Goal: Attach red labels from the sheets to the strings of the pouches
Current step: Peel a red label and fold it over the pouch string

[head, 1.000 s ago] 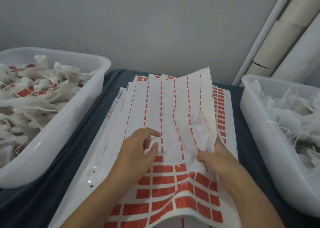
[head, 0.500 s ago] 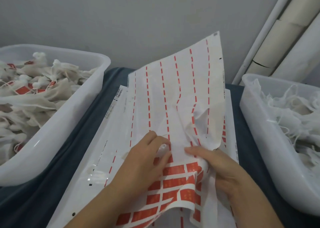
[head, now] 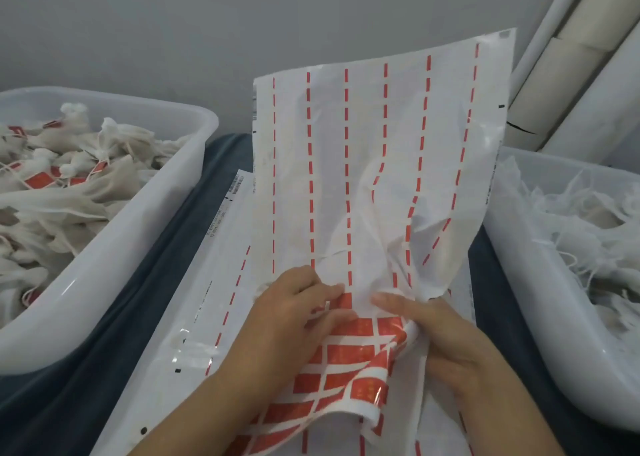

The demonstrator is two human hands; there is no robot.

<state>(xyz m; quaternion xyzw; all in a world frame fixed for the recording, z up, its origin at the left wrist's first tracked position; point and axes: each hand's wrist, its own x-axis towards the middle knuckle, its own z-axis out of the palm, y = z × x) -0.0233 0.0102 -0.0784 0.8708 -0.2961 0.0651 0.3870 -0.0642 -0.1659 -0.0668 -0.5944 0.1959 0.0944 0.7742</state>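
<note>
Sheet [head: 363,164] lifted; bins [head: 114,247] hold pouches [head: 86,175].

Glossy paper sheet [head: 363,164], cloth pouches [head: 69,178], plastic tubs [head: 114,265]

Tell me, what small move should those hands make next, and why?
Probably peel one red label free. The left hand pinches at the top row of labels while the right hand holds the sheet lifted and bent; no label looks free yet.
</note>
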